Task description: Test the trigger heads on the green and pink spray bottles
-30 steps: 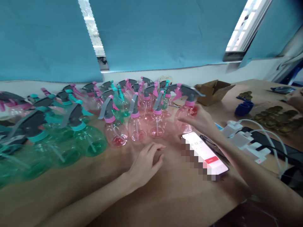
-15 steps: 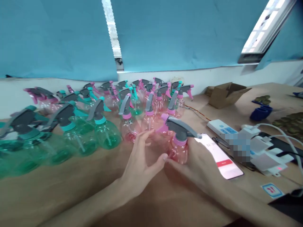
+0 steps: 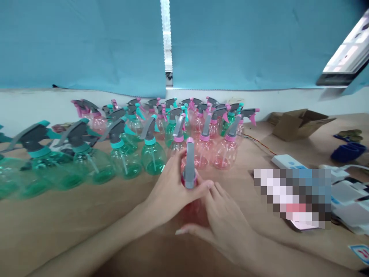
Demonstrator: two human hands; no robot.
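Note:
A pink-tinted spray bottle (image 3: 189, 165) with a grey trigger head stands in front of me, its nozzle facing away. My left hand (image 3: 173, 188) is closed around its neck, the thumb crossing just below the head. Lower on the right side, my right hand (image 3: 227, 219) cups the bottle's body, its thumb stretched across the near side and its fingertips by my left thumb. Much of the body is hidden by my hands and blurred. Just beyond stand pink bottles, one of them a clear pink spray bottle (image 3: 225, 154). To the left is a row of green spray bottles (image 3: 154, 157).
More spray bottles with pink and teal trims crowd the back by the wall. On the right lie a partly blurred-out phone (image 3: 307, 224), a white power strip (image 3: 288, 161) with chargers, an open cardboard box (image 3: 300, 125) and a blue container (image 3: 347, 152).
The spray bottle has turned so its nozzle points away instead of left. My left hand has moved from beside it to around its neck. The view has swung right.

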